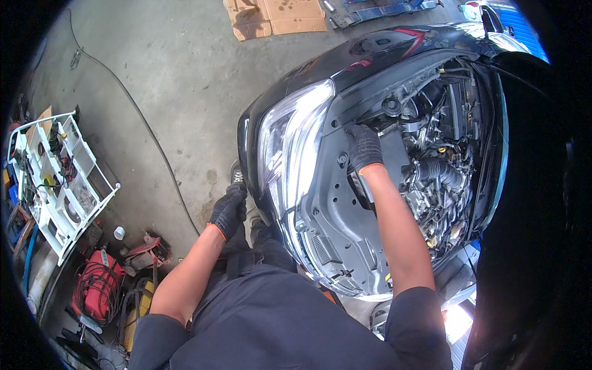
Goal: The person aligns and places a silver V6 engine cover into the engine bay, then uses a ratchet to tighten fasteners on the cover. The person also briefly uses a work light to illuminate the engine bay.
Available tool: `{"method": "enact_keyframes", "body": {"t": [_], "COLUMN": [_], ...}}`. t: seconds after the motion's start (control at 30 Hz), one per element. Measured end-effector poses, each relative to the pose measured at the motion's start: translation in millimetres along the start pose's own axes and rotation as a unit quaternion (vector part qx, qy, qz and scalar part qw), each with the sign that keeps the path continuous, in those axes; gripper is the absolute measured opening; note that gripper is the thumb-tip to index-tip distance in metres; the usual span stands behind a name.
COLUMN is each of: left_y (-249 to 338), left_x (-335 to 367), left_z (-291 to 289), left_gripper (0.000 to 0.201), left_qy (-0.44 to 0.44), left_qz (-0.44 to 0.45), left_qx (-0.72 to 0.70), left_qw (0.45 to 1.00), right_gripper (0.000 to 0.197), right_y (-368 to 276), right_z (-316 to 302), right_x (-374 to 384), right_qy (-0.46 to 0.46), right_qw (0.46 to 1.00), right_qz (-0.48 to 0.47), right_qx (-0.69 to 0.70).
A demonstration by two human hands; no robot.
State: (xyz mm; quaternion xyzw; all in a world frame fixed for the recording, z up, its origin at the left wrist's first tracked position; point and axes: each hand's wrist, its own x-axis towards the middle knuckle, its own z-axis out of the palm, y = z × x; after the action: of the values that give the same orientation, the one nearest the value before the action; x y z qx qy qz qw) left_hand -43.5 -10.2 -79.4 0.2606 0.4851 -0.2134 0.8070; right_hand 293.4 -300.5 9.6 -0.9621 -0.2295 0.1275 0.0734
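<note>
A black car stands with its hood raised, and the engine bay is exposed. My right hand (366,148), in a dark knit glove with an orange cuff, is over the black plastic cover (336,191) behind the headlight (296,139). Its fingers look curled, and whatever they grip blends into the dark parts. Beyond that hand lies the engine (431,185) with a ribbed air intake hose (439,171). My left hand (229,213), gloved alike, is closed in front of the bumper, apart from the car. What it may hold is hidden.
At left stands a white tool cart (65,185) with tools and cables in its trays. Below it sit a red machine (98,287) wound with cable and a yellow case (139,314). A black hose (145,120) crosses the concrete floor. Flattened cardboard (277,17) lies at the far side.
</note>
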Motion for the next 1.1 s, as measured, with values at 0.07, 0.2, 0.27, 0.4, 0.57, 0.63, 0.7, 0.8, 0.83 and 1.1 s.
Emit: {"method": "enact_keyframes", "body": {"t": [0.07, 0.2, 0.27, 0.4, 0.57, 0.63, 0.7, 0.8, 0.83, 1.1], "left_y": [-1.9, -1.0, 0.6, 3.2, 13.3, 20.0, 27.2, 36.1, 39.4, 10.7], "left_x": [4.7, 9.5, 7.7, -2.9, -13.4, -23.3, -39.3, -65.3, -72.5, -76.9], "left_z": [-3.2, -6.5, -5.7, -4.8, -2.5, 7.5, 25.7, 67.0, 78.7, 120.6], "left_gripper": [0.028, 0.028, 0.02, 0.024, 0.023, 0.021, 0.025, 0.036, 0.035, 0.023], "left_qy": [-0.017, -0.036, -0.04, -0.024, -0.123, -0.165, -0.166, -0.118, -0.115, -0.216], "left_qz": [0.039, -0.025, -0.047, -0.057, -0.003, 0.027, 0.007, -0.053, -0.049, -0.073], "left_qx": [0.087, -0.096, -0.146, -0.175, -0.035, 0.045, 0.026, -0.073, -0.058, 0.042], "left_qw": [0.995, 0.994, 0.987, 0.983, 0.992, 0.985, 0.986, 0.989, 0.99, 0.973], "right_gripper": [0.021, 0.021, 0.021, 0.023, 0.027, 0.036, 0.047, 0.041, 0.033, 0.029], "right_y": [7.0, 19.0, 22.8, 26.4, 23.5, 16.8, 4.2, -34.6, -51.6, -200.0], "right_z": [5.8, 24.0, 27.4, 16.6, 8.6, 13.5, 19.0, 22.7, 20.4, -17.4], "right_x": [2.6, 7.5, 9.2, 8.5, 14.1, 8.6, -4.9, -39.5, -56.7, -240.8], "right_qy": [-0.004, 0.038, 0.004, -0.052, -0.121, -0.078, 0.012, 0.149, 0.139, 0.216], "right_qw": [1.0, 0.985, 0.934, 0.831, 0.777, 0.804, 0.887, 0.891, 0.898, 0.919], "right_qz": [0.008, 0.089, 0.224, 0.314, 0.39, 0.394, 0.36, 0.336, 0.313, 0.119], "right_qx": [0.011, 0.145, 0.279, 0.457, 0.48, 0.437, 0.289, 0.266, 0.276, 0.309]}}
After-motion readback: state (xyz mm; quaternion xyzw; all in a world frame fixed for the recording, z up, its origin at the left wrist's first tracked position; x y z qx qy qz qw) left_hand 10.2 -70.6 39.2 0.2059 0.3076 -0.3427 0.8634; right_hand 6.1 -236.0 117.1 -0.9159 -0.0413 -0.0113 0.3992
